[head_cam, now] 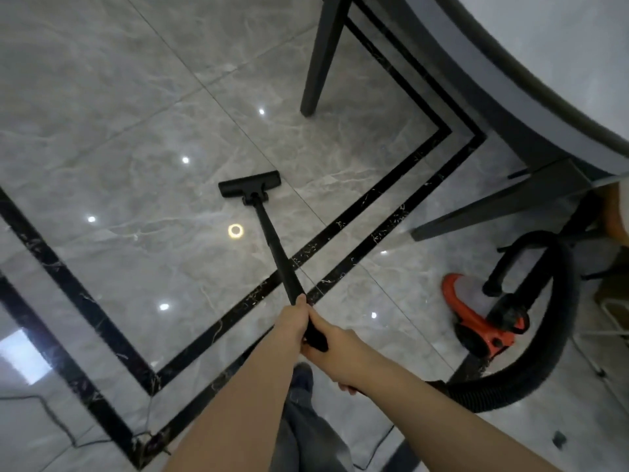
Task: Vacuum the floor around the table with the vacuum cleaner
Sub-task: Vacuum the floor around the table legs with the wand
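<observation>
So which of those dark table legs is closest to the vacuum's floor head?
The upright leg at the top, standing just beyond the floor head. The other leg slants low on the right, nearer the orange vacuum body.

Both hands, left hand (293,323) and right hand (332,349), gripping black wand (272,248); floor head (250,183) flat on grey tile floor (136,131); orange vacuum cleaner (476,318) beside table (510,97).

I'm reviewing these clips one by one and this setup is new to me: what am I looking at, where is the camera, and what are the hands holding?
There is no robot here. One wide-angle camera on a person's head looks down. The left hand and right hand both grip the black wand of a vacuum cleaner. Its floor nozzle rests on the grey marble floor, inside the black tile border. The orange vacuum body sits to the right, joined by a black hose. The table and its dark legs are at upper right.
</observation>
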Action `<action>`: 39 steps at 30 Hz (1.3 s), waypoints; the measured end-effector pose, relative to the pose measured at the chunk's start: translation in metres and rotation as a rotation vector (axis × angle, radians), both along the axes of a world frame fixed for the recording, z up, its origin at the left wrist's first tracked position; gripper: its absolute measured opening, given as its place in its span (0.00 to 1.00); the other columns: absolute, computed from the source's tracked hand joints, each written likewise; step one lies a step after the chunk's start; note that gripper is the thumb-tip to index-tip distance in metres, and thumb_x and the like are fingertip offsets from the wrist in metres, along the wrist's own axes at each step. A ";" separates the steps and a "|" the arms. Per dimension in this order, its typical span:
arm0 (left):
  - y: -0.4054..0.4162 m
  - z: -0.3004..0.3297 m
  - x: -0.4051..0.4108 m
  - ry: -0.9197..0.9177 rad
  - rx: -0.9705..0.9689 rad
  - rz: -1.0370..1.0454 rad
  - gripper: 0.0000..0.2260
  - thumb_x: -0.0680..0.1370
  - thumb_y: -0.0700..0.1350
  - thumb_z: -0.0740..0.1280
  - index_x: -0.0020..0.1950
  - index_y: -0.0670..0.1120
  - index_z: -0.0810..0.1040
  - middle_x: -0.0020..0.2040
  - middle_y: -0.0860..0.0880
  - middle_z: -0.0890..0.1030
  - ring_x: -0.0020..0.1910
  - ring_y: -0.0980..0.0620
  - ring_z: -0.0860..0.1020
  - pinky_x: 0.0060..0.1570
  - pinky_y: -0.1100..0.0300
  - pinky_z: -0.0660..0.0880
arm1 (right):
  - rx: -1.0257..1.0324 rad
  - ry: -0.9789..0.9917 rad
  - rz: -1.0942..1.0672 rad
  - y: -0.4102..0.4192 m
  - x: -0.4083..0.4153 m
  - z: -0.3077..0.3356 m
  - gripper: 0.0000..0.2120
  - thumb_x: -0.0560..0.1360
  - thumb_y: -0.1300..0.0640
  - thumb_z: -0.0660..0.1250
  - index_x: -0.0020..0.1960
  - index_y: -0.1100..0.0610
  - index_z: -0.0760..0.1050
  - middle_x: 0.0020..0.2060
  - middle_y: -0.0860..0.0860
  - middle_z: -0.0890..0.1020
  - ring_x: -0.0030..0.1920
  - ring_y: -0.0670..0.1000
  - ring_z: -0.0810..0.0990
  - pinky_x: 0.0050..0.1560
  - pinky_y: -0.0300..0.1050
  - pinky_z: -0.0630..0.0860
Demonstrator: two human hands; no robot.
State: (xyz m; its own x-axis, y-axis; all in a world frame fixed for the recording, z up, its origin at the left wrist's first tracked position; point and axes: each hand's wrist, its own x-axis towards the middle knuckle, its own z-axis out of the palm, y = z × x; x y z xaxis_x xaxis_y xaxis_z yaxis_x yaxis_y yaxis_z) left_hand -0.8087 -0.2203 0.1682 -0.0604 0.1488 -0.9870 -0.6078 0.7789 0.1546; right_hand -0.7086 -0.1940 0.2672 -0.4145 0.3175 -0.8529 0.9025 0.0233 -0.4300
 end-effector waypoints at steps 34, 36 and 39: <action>-0.087 -0.005 0.210 -0.031 -0.090 -0.318 0.22 0.82 0.56 0.54 0.67 0.41 0.66 0.54 0.41 0.78 0.54 0.40 0.79 0.55 0.47 0.78 | 0.103 -0.051 -0.241 -0.133 0.213 -0.016 0.39 0.80 0.50 0.65 0.76 0.25 0.43 0.41 0.45 0.82 0.40 0.45 0.83 0.46 0.40 0.81; -0.069 -0.012 0.197 -0.024 -0.054 -0.310 0.22 0.82 0.57 0.54 0.68 0.41 0.67 0.54 0.41 0.78 0.53 0.41 0.79 0.52 0.48 0.79 | 0.116 -0.031 -0.253 -0.117 0.201 -0.026 0.38 0.79 0.49 0.64 0.77 0.27 0.44 0.47 0.50 0.84 0.43 0.50 0.84 0.48 0.48 0.83; -0.054 -0.013 0.191 -0.066 -0.054 -0.302 0.23 0.82 0.58 0.54 0.67 0.42 0.68 0.55 0.41 0.79 0.50 0.43 0.80 0.37 0.52 0.77 | 0.133 -0.051 -0.226 -0.105 0.199 -0.031 0.37 0.80 0.49 0.62 0.77 0.29 0.43 0.49 0.53 0.83 0.44 0.54 0.84 0.47 0.52 0.83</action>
State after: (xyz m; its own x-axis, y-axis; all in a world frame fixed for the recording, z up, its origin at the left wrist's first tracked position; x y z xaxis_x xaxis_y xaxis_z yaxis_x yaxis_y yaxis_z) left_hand -0.6176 -0.2742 0.1556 0.0432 0.0970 -0.9943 -0.3550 0.9318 0.0755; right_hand -0.5095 -0.2992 0.2360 -0.2781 0.5075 -0.8155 0.9116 -0.1279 -0.3906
